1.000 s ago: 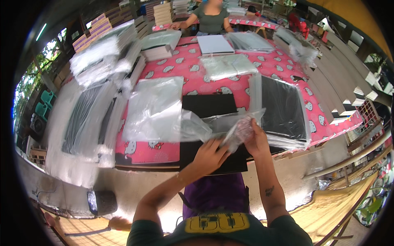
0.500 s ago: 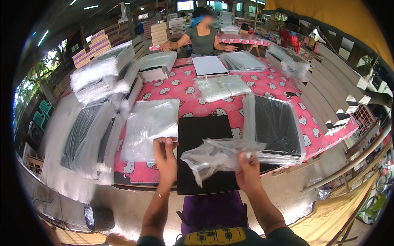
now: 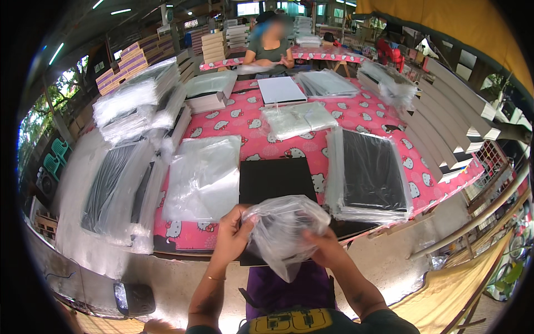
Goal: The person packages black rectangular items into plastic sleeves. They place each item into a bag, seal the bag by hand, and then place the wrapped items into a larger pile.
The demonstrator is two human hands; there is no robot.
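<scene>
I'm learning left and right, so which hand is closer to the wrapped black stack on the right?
Right. The right hand is just off the near-left corner of the wrapped black stack; the left hand is farther left, across the clear bag.

The pink table (image 3: 272, 149) is bearing a black board (image 3: 276, 178); bags (image 3: 203, 178) and wrapped boards (image 3: 370, 172) are lying on either side.

Crumpled clear bag (image 3: 285, 227) between left hand (image 3: 235, 229) and right hand (image 3: 325, 248)
</scene>
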